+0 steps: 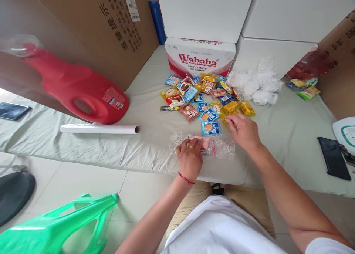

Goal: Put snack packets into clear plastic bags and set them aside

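My left hand [191, 156], with a ring and a red bracelet, has its fingers curled over a pink packet [205, 143]. Crumpled clear plastic [224, 149] spreads around that packet on the cloth. To the right, my right hand [244, 132] is closed in a pinch at the near edge of a snack heap; whatever its fingertips hold is too small to name. Close by lie yellow-wrapped snacks [230, 107] and blue snack packets [210, 128]. Brown packets [189, 112] and a red-and-white packet [174, 101] lie farther left in the heap.
A Wahaha carton [201, 56] stands behind the snacks, beside crumpled clear bags [263, 85]. On the left are a red jug [69, 80] and a white roll [100, 129]. A black phone [333, 157] lies at right. A green plastic stool [69, 220] is on the floor.
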Available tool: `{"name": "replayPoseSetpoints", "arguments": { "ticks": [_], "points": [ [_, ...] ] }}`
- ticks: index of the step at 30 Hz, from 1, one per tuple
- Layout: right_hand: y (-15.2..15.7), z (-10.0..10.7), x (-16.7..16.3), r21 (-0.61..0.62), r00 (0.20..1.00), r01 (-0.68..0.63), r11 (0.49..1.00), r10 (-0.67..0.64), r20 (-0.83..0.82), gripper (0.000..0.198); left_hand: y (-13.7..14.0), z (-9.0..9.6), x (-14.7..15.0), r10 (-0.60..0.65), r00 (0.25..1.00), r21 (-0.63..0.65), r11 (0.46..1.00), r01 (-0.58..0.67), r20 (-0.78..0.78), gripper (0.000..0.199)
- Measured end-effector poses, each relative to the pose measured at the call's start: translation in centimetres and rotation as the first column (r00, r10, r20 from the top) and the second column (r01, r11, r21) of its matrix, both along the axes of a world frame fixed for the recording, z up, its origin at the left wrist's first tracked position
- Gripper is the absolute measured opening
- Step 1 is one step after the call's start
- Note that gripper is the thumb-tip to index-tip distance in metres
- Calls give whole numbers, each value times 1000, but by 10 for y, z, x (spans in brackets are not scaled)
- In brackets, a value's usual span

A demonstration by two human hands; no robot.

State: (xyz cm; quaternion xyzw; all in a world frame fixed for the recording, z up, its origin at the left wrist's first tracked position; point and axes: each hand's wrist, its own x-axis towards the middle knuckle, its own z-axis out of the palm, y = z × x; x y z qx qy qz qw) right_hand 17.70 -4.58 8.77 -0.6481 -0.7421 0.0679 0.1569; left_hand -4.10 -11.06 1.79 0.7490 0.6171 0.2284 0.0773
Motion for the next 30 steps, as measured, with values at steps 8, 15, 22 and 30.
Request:
{"name": "replayPoseSetpoints", "arguments": {
  "ticks": [8, 15, 22, 30],
  "points": [
    [-27, -41, -60, -196, 884, -451, 871, 407, -229, 41, -26, -2, -38, 275, 896, -97, 961, -257, 347, 31],
    [-19, -52, -41, -153, 797, -542, 826, 449, -403, 39, -25, 16, -53, 663, 508, -797, 598, 84, 551, 65],
    [-17, -54, -40, -151, 763, -550, 821, 421, -490, 38, 11, 12, -33, 731, 238, -697, 682, -221, 640, 86],
    [-17, -56, -39, -142, 735, -549, 824, 395, -550, 36, 18, -1, -70, 639, 656, -402, 767, -500, 402, 54]
  ]
}}
